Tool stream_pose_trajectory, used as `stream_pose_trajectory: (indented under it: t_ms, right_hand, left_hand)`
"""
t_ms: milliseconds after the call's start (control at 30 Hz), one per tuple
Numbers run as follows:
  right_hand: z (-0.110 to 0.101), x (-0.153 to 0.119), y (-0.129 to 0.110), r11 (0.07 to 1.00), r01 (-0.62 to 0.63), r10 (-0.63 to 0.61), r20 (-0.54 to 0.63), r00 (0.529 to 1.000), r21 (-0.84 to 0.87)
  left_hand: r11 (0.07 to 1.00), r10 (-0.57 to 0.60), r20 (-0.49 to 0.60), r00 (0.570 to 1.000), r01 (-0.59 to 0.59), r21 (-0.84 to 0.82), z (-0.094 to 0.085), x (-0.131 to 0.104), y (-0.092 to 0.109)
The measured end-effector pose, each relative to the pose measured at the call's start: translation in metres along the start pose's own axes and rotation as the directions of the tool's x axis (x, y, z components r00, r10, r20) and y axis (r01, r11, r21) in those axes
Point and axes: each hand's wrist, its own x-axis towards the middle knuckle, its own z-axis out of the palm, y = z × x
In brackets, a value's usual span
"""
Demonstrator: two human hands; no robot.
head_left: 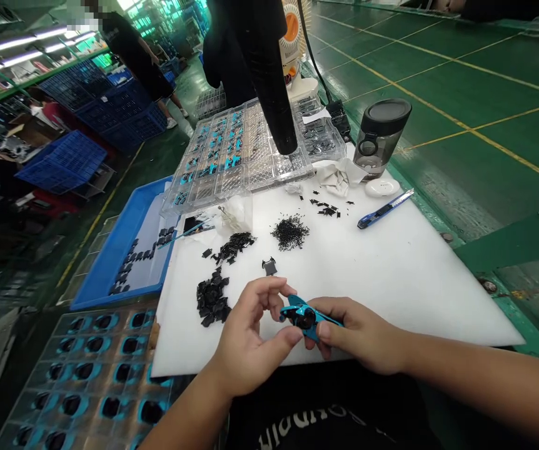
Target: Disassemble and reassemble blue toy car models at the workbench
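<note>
A small teal and black part is held above the front of the white work board. My right hand grips its right end between thumb and fingers. On its left side, my left hand has its fingers curled, with thumb and fingertips at the part's edge. Just beyond the hands lies a single black piece. Farther left are a heap of black pieces and a pile of flat black pieces. Tiny black bits form a mound near the board's middle.
Behind the board stand a clear compartment tray, a dark cylindrical tool and a bottle. A blue knife lies right. At left are a blue tray and a tray of teal parts. A person stands far back.
</note>
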Motion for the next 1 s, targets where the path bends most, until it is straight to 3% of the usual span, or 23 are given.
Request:
stream_pose_trajectory:
  t_ms: [100,200,300,400,567,633,700,767,867,1000]
  right_hand:
    - [-0.001,0.000,0.000,1.000,0.000,0.000,0.011,1.000,0.005]
    - [-0.001,0.001,-0.001,1.000,-0.005,0.004,0.010,1.000,0.026]
    - [0.000,0.002,-0.001,0.999,0.004,-0.004,0.004,1.000,0.033]
    - [0.001,0.002,0.000,1.000,0.021,-0.021,0.002,1.000,0.022]
    - [0.000,0.002,0.003,0.999,0.032,-0.032,-0.022,0.999,-0.007]
    - [0.000,0.003,0.003,0.999,0.034,-0.034,-0.027,0.999,-0.003]
    - [0.000,0.004,0.002,0.999,0.038,-0.038,-0.018,0.999,0.020]
    - [0.000,0.005,0.002,0.998,0.043,-0.042,-0.016,0.999,0.042]
    - [-0.001,0.006,0.003,0.997,0.044,-0.042,-0.022,0.999,0.063]
    - [0.000,0.005,0.005,0.997,0.049,-0.047,-0.032,0.998,0.058]
  left_hand:
    - [0.995,0.049,-0.017,0.999,-0.051,-0.089,-0.005,-0.001,0.001]
    - [0.981,0.172,-0.047,0.984,-0.166,0.104,-0.002,0.003,0.000]
    - [0.877,0.372,-0.044,0.927,-0.335,0.346,0.004,0.011,0.001]
    - [0.799,0.482,-0.048,0.875,-0.417,0.433,0.012,0.015,0.002]
    - [0.795,0.465,-0.142,0.874,-0.342,0.500,0.019,0.010,0.000]
    - [0.864,0.334,-0.147,0.931,-0.240,0.442,0.017,0.008,-0.001]
    - [0.960,0.125,-0.106,0.987,-0.094,0.262,0.012,0.005,-0.001]
    - [0.998,-0.006,-0.055,0.998,0.009,0.066,0.007,0.004,-0.001]
    - [0.998,0.050,-0.083,0.995,-0.047,0.045,0.003,0.005,0.000]
    - [0.898,0.324,-0.092,0.942,-0.276,0.342,0.010,0.014,0.000]
